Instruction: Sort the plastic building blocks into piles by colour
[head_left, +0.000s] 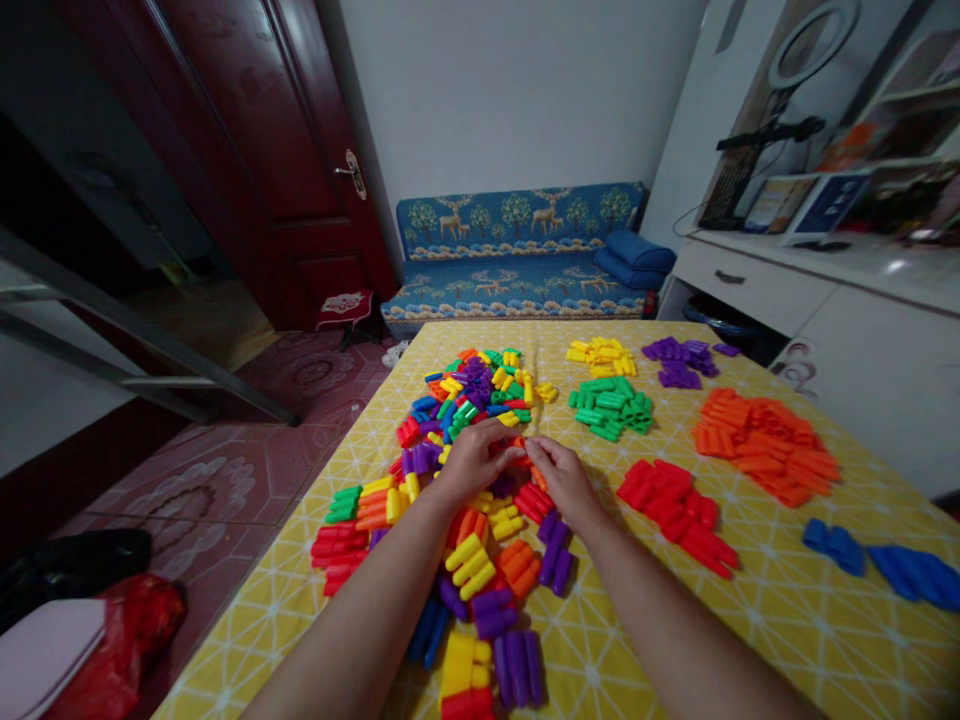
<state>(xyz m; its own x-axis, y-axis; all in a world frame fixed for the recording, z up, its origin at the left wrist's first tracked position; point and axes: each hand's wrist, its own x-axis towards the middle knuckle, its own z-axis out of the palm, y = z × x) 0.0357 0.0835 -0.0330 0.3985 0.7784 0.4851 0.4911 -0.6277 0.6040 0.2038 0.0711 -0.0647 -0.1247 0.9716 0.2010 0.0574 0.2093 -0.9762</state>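
yellow patterned desk (750, 640) in full view, and it's busy. sorted heaps sit off to the right: a yellow pile (602, 356), a green pile (612, 407), a purple pile (679, 361), a big orange pile (765, 442), a red pile (679, 513) and blue pieces (885, 562) near the edge. the mixed pile (465, 400) of tube blocks sprawls down the left-centre, running under and around both forearms, with more loose clusters close to the near edge. behind the desk, a blue sofa (517, 250) and a dark red door (300, 150); a white cabinet (825, 300) on the right.

now the hands: left hand (472, 458) and right hand (562, 478) meet in the middle of the mixed pile, fingertips nearly touching. both sets of fingers are narrowed, curled in on a small red-orange block (523, 452) between them, just above the heap.
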